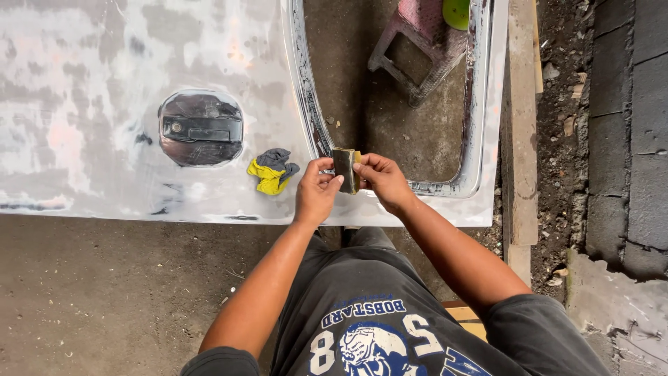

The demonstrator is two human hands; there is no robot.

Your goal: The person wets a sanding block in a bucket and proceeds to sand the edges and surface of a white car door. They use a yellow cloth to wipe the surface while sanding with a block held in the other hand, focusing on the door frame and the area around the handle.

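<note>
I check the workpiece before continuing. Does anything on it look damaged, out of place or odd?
The door panel has patchy, uneven grey and white paint, rubbed down around the dark handle. A crumpled yellow-grey rag lies loose on it. Both hands hold a small block.
</note>
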